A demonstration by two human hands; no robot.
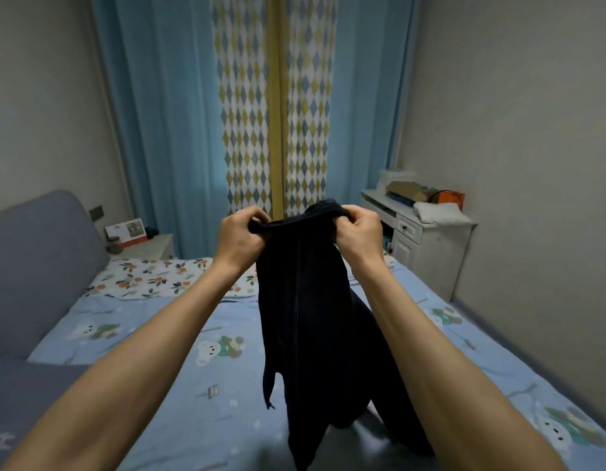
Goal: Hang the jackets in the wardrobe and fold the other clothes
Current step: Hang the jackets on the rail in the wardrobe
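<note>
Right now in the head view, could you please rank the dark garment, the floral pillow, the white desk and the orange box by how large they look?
1. Dark garment, though nearness to the camera inflates it.
2. White desk and floral pillow: too alike to rank.
3. Orange box, smallest.

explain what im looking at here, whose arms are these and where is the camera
There is no machine here. A person wears a wide-angle camera on the head, so you see their own two bare arms reaching forward. The left hand and the right hand each grip the top edge of a dark garment, held up so that it hangs down over the bed, which has a blue sheet with cartoon prints. A floral pillow lies by the grey headboard. Behind are blue curtains; a white desk stands on the right.
</note>
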